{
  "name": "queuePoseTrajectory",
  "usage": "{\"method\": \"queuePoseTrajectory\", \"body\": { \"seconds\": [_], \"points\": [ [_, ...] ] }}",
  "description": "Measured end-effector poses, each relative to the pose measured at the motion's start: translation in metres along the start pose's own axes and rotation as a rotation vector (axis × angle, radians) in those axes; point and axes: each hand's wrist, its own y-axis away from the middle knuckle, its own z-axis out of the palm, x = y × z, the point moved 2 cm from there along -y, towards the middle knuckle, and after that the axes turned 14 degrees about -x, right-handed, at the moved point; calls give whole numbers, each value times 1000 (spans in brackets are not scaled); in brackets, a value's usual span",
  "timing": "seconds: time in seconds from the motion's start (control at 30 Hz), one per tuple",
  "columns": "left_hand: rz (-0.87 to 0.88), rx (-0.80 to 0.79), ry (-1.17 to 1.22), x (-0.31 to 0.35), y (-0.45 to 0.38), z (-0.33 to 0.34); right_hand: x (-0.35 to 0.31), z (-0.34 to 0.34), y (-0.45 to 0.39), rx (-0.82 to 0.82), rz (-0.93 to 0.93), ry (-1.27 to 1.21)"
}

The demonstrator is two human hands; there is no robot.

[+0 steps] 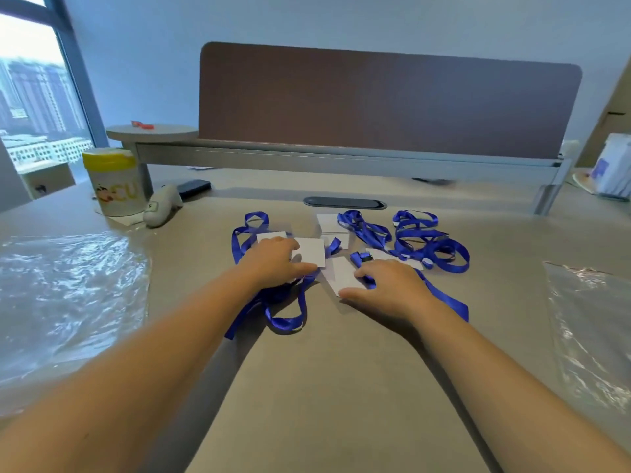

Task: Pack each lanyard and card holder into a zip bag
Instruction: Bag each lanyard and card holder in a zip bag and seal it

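Observation:
Several blue lanyards [423,244] with white card holders lie tangled in the middle of the desk. My left hand [273,262] rests palm down on one lanyard [283,315], its fingers touching a white card holder [309,251]. My right hand [392,288] lies over another card holder [343,279] and pinches a blue strap near its black clip [364,257]. More card holders [329,225] sit behind. A clear zip bag [594,332] lies at the right and a pile of clear bags [65,295] at the left.
A yellow-lidded white canister [114,180], a grey handheld device [162,204] and a black phone [194,188] stand at the back left. A brown divider panel [386,100] closes the desk's far side. A tissue pack [613,165] sits at the far right.

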Motion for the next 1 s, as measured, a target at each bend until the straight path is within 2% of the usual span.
{"method": "queuePoseTrajectory", "body": {
  "seconds": [0.23,0.3,0.4,0.5,0.63,0.83,1.0],
  "points": [
    [-178,36,-31,18,-27,9,14,0,2,2,18,-157],
    [-206,40,-48,22,-28,10,17,-1,4,54,4,-191],
    [-217,45,-20,21,-28,9,25,-6,7,184,58,-167],
    [-202,33,6,17,-23,5,33,-7,9,197,157,-85],
    [-152,45,35,14,-16,4,36,-3,13,178,184,-69],
    [71,75,228,12,6,-3,35,-6,13,186,173,-181],
    [175,8,346,7,25,-8,35,-17,22,392,130,-377]
  ]
}}
